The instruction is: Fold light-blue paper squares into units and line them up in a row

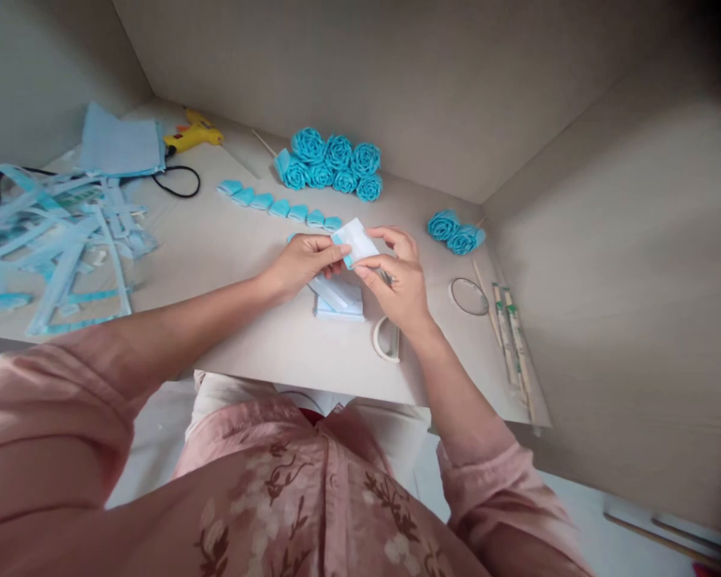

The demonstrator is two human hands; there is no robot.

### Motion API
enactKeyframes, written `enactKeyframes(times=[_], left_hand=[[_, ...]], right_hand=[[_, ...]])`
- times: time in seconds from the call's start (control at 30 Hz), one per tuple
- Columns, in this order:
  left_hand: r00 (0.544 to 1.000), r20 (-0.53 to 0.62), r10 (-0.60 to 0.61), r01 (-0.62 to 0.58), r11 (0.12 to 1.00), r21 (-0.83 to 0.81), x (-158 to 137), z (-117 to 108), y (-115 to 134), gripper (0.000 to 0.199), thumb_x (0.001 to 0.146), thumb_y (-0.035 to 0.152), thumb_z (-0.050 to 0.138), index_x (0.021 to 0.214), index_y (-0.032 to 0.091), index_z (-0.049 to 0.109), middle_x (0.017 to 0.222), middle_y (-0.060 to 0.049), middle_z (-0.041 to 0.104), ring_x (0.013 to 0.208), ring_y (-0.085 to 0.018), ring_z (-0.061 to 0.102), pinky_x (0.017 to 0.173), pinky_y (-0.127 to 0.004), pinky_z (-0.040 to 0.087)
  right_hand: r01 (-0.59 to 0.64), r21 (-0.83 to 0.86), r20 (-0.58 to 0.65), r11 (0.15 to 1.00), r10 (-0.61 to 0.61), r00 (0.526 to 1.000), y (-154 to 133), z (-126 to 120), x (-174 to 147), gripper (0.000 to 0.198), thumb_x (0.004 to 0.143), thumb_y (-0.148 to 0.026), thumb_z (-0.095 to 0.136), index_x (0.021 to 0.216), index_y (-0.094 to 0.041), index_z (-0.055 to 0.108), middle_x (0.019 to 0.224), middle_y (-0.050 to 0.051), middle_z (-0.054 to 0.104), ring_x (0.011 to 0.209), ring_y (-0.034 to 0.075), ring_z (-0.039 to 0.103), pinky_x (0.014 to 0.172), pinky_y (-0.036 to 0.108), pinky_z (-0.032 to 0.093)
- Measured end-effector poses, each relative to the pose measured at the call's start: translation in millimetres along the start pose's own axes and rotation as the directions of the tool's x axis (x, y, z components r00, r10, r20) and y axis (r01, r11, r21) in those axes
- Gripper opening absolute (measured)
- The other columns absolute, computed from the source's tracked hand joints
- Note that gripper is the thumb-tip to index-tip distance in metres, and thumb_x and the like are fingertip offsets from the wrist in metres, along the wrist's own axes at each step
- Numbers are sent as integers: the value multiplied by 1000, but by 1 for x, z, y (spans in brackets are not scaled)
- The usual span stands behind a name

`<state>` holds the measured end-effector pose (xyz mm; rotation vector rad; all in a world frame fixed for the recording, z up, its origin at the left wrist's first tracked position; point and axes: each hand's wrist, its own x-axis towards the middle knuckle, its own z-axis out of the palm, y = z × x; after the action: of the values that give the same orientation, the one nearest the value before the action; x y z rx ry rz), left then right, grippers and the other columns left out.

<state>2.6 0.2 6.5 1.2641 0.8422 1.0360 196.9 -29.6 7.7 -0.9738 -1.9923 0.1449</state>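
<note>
Between both hands I hold a small white and light-blue piece of fabric [358, 240], raised above the table. My left hand [308, 263] pinches its left edge between thumb and fingers. On the right side, my right hand [401, 275] has thumb and fingers closed on the same piece. Below them lies a small stack of pale blue and white pieces [340, 302]. The white handle of scissors [387, 343] shows under my right hand; the blades are hidden. Just beyond the hands runs a row of folded blue petals [279, 208].
Blue fabric roses [336, 164] sit at the back, two more roses [455, 232] to the right. A yellow glue gun [193, 133], a light-blue sheet stack [122, 144] and strip scraps [66, 248] lie left. At right are a tape ring [469, 296] and wrapped sticks [509, 332].
</note>
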Motion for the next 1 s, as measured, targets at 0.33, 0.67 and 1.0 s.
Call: enactKeyframes(times=[0.33,0.67,1.0], left_hand=[[1000,12,9,-10,999,33,0,0,3,51,61,61,84,66,12,71,67,-4,71,57,-8,52,57,-23,40],[1000,5,-23,23,999,-40,0,-1,1,47,64,56,86,63,13,66,62,-2,67,56,-9,54,58,-24,41],[995,81,-56,67,987,-146,1,-3,-1,45,65,51,88,73,12,69,66,-4,71,60,-11,63,62,-24,49]], right_hand=[[-256,216,-66,942,276,959,2,3,-2,20,88,-44,70,86,-24,70,123,8,69,120,24,64,107,45,49],[-173,195,-39,965,184,982,-1,2,-2,9,89,-35,71,86,-26,73,117,5,71,114,23,66,101,44,52],[-48,62,-46,997,51,998,-1,1,-2,4,87,-25,74,84,-27,76,124,6,66,121,25,59,98,45,52]])
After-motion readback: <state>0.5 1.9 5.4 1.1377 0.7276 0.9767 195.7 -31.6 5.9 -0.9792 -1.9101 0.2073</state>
